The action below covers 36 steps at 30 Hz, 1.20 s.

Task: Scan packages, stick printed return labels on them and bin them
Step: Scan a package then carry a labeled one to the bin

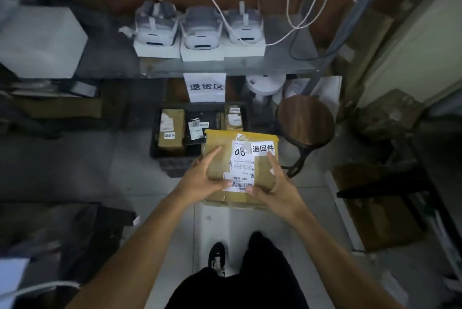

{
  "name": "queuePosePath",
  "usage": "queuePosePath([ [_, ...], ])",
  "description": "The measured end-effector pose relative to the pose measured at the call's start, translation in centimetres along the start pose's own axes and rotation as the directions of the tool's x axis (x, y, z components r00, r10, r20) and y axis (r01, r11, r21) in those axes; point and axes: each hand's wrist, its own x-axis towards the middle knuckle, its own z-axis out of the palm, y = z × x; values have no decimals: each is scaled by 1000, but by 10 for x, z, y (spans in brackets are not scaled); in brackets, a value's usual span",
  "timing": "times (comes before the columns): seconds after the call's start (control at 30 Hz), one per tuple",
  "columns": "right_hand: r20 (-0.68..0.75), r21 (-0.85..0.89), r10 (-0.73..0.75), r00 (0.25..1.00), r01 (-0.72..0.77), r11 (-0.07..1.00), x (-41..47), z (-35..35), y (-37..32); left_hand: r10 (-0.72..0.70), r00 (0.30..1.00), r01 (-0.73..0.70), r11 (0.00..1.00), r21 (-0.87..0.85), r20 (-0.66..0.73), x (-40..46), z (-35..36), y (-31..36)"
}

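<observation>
I hold a brown cardboard package (220,143) in the air with both hands, just in front of and partly over a black bin (172,161) on the floor. A white return label (263,148) sits on its top right, beside a shipping label with a barcode. My left hand (203,175) lies on the left part of its top with fingers spread and thumb at the near edge. Along the box's right side, my right hand (273,185) has its thumb on the barcode end. The bin contains several labelled parcels (171,131).
A round wooden stool (306,121) stands right of the bin. A shelf above carries three white headsets (200,27) on boxes, with a paper sign (205,86) hanging below. Cardboard boxes (375,208) line the right side; dark clutter fills the left. My shoe shows below.
</observation>
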Motion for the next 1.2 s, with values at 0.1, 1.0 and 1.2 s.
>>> queuePosePath([
  [0.1, 66, -12, -16, 998, 17, 1000, 36, 10, -16, -58, 997, 55, 997, -49, -45, 18, -16, -16],
  [1.0, 247, -56, 44, 968, -31, 998, 458, 145, 51, -358, 908, 321, 928, -187, -218, 364, -68, -209],
  [1.2, 157, -49, 12, 988, -4, 999, 542, 193, 79, -286, 927, 247, 952, -180, -243, 446, -81, -268],
])
